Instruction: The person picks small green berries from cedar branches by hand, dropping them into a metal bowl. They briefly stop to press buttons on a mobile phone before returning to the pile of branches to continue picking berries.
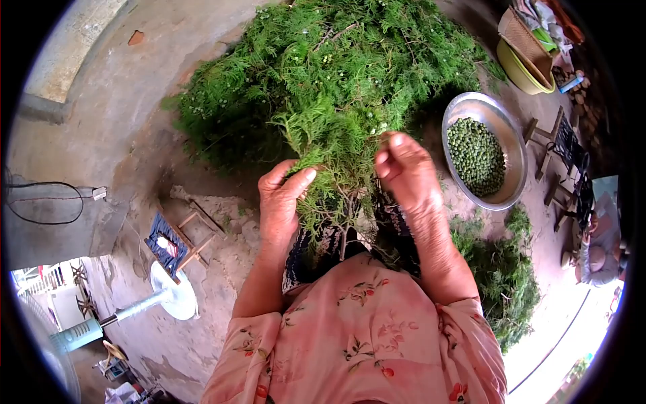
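Observation:
A leafy evergreen branch with a bare woody stem stands over my lap. My left hand pinches a green sprig of it between thumb and fingers. On the other side of the branch, my right hand is closed, thumb against fingertips, close to its foliage; what lies in that pinch is too small to make out. Beyond both hands rises a big heap of cut evergreen branches dotted with pale round cones. To the right, a metal basin holds many small green cones.
More evergreen cuttings lie on the floor at right. A low stool and a standing fan are at left. A yellow tub with a basket sits at upper right, above another stool. Another person is at the right edge.

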The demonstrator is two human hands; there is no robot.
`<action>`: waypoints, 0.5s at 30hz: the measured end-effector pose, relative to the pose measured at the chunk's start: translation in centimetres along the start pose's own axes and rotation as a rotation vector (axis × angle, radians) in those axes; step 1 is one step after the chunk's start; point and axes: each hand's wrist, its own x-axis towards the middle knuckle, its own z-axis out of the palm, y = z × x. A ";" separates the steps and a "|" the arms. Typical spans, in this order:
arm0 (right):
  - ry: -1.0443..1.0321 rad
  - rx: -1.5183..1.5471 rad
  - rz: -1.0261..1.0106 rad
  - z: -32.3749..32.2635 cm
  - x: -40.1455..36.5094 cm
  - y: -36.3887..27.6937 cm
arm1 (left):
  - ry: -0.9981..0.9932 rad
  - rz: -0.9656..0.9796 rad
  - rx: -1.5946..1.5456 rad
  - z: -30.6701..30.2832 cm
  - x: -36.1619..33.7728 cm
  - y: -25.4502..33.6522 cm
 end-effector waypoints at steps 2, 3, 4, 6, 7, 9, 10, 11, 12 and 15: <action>0.009 0.178 -0.106 -3.3 1.4 -2.1 | 0.022 0.015 0.006 -0.4 0.1 -0.2; 0.009 0.282 -0.156 -5.6 2.1 -3.3 | 0.006 0.013 0.014 -0.6 0.1 -0.3; 0.107 0.548 -0.234 -8.4 2.9 -4.8 | -0.009 0.010 0.023 -0.8 0.1 -0.3; 0.212 0.938 -0.366 -12.2 2.6 -7.5 | -0.006 0.004 0.019 -1.0 0.1 -0.6; 0.218 1.063 -0.422 -12.6 2.1 -8.4 | -0.007 -0.002 0.015 -0.9 0.1 -0.6; 0.285 1.041 -0.406 -12.9 2.2 -8.2 | 0.015 -0.013 0.022 -0.8 0.0 -0.7; 0.353 1.019 -0.387 -13.0 2.4 -7.9 | 0.038 -0.025 0.030 -0.8 0.0 -0.7; 0.307 0.907 -0.333 -13.7 3.5 -6.5 | 0.035 -0.025 0.031 -0.8 0.1 -0.8; 0.363 0.477 -0.335 -10.0 3.1 -4.7 | 0.029 0.000 0.042 -0.9 0.1 -0.9; 0.078 -0.396 -0.031 -1.0 -0.5 -1.5 | 0.027 0.069 0.116 -1.1 0.1 -1.0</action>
